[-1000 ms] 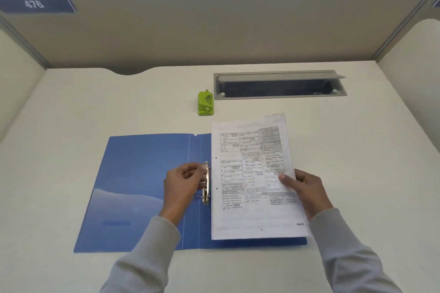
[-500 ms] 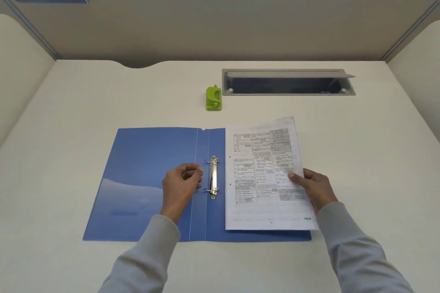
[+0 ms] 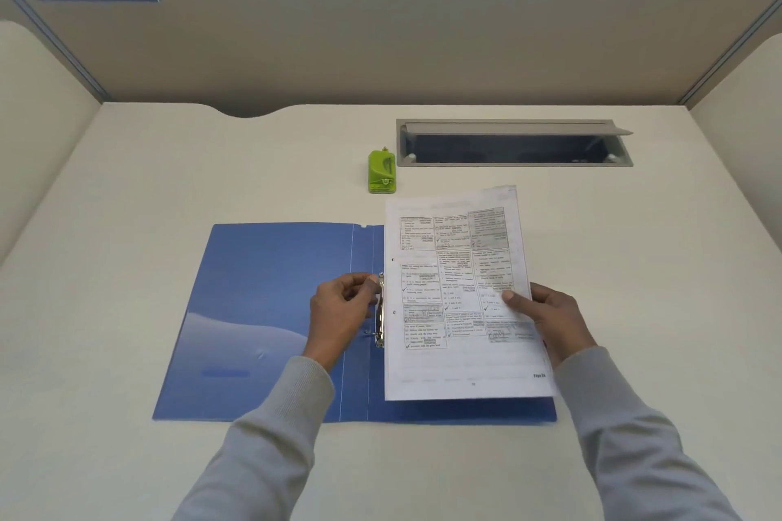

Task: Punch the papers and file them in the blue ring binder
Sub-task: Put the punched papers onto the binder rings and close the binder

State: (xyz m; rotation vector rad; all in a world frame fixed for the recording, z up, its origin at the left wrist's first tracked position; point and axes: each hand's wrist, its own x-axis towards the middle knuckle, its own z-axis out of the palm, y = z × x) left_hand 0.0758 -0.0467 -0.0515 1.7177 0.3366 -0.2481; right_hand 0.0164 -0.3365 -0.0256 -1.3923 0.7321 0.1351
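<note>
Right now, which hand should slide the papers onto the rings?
The right hand: it already grips the papers beside the rings. The left hand is at the ring mechanism.

View, head-worn, single: you looked forward and steeply down at the desk (image 3: 127,224) from close above. Your sleeves entered from the bottom edge; the partition (image 3: 381,38) closed off the top. No second view overlapped it.
</note>
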